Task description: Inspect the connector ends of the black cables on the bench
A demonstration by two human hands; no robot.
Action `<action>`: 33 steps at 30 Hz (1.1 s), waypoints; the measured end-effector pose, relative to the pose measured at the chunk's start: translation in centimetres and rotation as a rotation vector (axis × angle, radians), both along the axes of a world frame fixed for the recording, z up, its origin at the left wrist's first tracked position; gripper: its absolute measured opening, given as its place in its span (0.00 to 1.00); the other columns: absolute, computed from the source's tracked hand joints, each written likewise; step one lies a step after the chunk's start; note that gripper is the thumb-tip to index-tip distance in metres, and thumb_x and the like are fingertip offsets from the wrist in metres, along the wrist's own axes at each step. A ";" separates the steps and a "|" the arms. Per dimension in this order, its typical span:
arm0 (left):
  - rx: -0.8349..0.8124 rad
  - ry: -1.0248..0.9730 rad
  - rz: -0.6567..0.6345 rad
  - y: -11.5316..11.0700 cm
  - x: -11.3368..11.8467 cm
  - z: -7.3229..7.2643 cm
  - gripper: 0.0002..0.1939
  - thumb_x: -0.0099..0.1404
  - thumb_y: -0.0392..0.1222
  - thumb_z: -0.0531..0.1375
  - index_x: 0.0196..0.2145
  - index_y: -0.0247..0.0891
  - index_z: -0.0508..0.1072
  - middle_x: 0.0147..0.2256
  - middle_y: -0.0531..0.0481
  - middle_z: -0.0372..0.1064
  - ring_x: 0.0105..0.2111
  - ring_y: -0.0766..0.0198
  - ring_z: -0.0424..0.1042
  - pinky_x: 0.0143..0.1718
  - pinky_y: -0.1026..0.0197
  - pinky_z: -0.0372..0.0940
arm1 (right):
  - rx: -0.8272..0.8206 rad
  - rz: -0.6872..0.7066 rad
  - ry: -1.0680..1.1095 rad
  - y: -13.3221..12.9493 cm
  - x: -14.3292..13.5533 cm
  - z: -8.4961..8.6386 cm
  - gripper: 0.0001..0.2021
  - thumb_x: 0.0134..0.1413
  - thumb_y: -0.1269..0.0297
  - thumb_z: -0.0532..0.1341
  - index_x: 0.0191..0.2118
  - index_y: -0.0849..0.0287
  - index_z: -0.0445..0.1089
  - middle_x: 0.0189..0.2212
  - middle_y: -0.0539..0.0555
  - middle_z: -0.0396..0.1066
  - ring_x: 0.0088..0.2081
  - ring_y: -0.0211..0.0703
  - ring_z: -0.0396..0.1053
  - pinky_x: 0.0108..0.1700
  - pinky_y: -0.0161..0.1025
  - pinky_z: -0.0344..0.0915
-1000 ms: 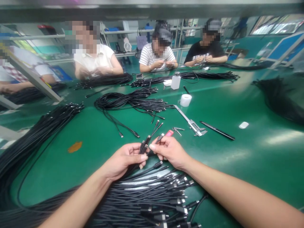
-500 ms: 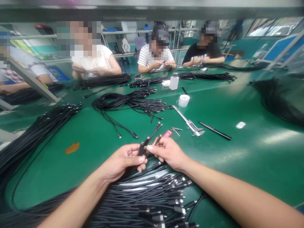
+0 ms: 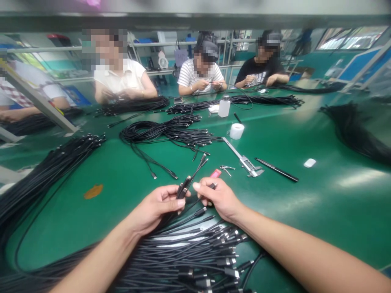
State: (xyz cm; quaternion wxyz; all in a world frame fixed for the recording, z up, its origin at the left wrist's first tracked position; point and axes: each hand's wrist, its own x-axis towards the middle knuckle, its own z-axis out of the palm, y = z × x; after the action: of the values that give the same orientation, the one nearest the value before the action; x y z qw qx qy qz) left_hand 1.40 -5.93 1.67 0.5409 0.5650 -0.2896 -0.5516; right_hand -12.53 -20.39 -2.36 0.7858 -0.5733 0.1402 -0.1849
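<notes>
Several black USB cables [image 3: 184, 188] stand bunched in my left hand [image 3: 163, 204], which is closed round them just below their plugs. One pair of plugs sticks up farther than the rest. My right hand [image 3: 218, 198], a little to the right, is closed on a single black cable, whose plug [image 3: 213, 186] shows between thumb and fingers. Below both hands lies a broad spread of black cables [image 3: 183, 244], their metal-tipped plugs pointing right. Just beyond my right hand is a red tag-like piece [image 3: 216, 173], partly hidden by it.
Calipers [image 3: 242, 158], a black pen-like tool [image 3: 276, 169] and small metal pins [image 3: 227, 169] lie ahead. Behind them stand a white tape roll [image 3: 237, 131] and a white bottle [image 3: 224, 107]. Cable bundles [image 3: 165, 130] lie left and beyond. Several co-workers [image 3: 201, 75] sit across the green table [image 3: 320, 211].
My right hand has moved slightly right, away from the bunch, with one cable's plug. My left hand stays nearly in place with the bunched cables.
</notes>
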 end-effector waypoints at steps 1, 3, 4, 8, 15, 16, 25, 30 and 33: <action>0.001 -0.004 -0.013 0.1 0.0 0.1 0.17 0.55 0.41 0.71 0.42 0.32 0.78 0.30 0.49 0.69 0.29 0.68 0.62 0.32 0.66 0.58 | -0.016 -0.025 -0.017 -0.1 0.1 -0.1 0.21 0.54 0.50 0.66 0.22 0.60 0.64 0.19 0.45 0.62 0.22 0.32 0.58 0.27 0.33 0.55; 0.003 -0.016 -0.037 0.1 -0.1 0.3 0.17 0.55 0.42 0.71 0.41 0.32 0.78 0.29 0.50 0.69 0.28 0.69 0.61 0.30 0.66 0.57 | 0.003 -0.076 -0.058 -0.2 0.2 -0.1 0.19 0.54 0.50 0.66 0.25 0.60 0.67 0.21 0.47 0.64 0.25 0.33 0.60 0.30 0.34 0.57; 0.004 -0.022 -0.046 0.2 -0.2 0.3 0.16 0.55 0.43 0.71 0.40 0.32 0.78 0.28 0.50 0.68 0.27 0.69 0.61 0.30 0.66 0.56 | 0.038 -0.091 -0.076 -0.3 0.3 0.0 0.17 0.54 0.49 0.66 0.28 0.60 0.69 0.23 0.47 0.66 0.26 0.34 0.62 0.31 0.34 0.58; 0.018 -0.029 -0.072 0.1 -0.2 0.4 0.15 0.55 0.44 0.71 0.38 0.32 0.78 0.27 0.51 0.67 0.26 0.70 0.59 0.28 0.67 0.54 | 0.171 -0.072 -0.123 -0.5 0.4 0.1 0.20 0.50 0.49 0.69 0.42 0.58 0.73 0.31 0.49 0.70 0.27 0.34 0.64 0.29 0.34 0.57; 0.010 -0.016 0.038 -0.1 0.0 0.2 0.17 0.54 0.42 0.71 0.40 0.33 0.77 0.31 0.50 0.68 0.28 0.69 0.62 0.30 0.66 0.57 | 0.230 -0.043 -0.098 -0.9 0.4 0.2 0.18 0.49 0.50 0.70 0.36 0.61 0.74 0.26 0.50 0.70 0.25 0.33 0.62 0.25 0.32 0.53; 0.012 -0.020 0.065 -0.1 0.0 0.2 0.17 0.54 0.42 0.72 0.40 0.33 0.77 0.31 0.50 0.68 0.28 0.68 0.62 0.30 0.66 0.57 | 0.237 -0.038 -0.096 -0.9 0.4 0.2 0.18 0.49 0.50 0.70 0.36 0.61 0.74 0.25 0.49 0.69 0.25 0.33 0.62 0.25 0.31 0.53; 0.004 -0.044 0.108 -0.1 0.3 0.1 0.17 0.55 0.43 0.71 0.41 0.32 0.76 0.27 0.52 0.66 0.25 0.69 0.61 0.28 0.66 0.54 | 0.239 -0.039 -0.043 -0.8 0.4 0.2 0.20 0.45 0.48 0.71 0.33 0.62 0.73 0.26 0.50 0.70 0.24 0.32 0.62 0.23 0.31 0.52; 0.013 -0.047 0.089 -0.2 0.2 0.1 0.17 0.55 0.43 0.71 0.41 0.33 0.76 0.28 0.52 0.65 0.25 0.70 0.60 0.28 0.66 0.52 | 0.222 -0.039 -0.022 -0.9 0.4 0.3 0.21 0.44 0.47 0.72 0.28 0.61 0.70 0.25 0.49 0.70 0.23 0.31 0.62 0.23 0.31 0.53; 0.016 -0.042 0.082 -0.2 0.1 0.1 0.17 0.55 0.43 0.71 0.40 0.32 0.76 0.27 0.53 0.65 0.25 0.70 0.60 0.27 0.65 0.52 | 0.199 -0.042 -0.007 -0.9 0.4 0.3 0.22 0.43 0.46 0.72 0.25 0.61 0.69 0.23 0.49 0.70 0.23 0.32 0.62 0.24 0.31 0.54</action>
State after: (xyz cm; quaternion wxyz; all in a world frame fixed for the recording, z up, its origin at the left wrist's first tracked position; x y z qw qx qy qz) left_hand 1.55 -6.10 1.77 0.5524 0.5919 -0.2732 -0.5195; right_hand -12.14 -21.29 -2.02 0.8354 -0.4887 0.1668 -0.1884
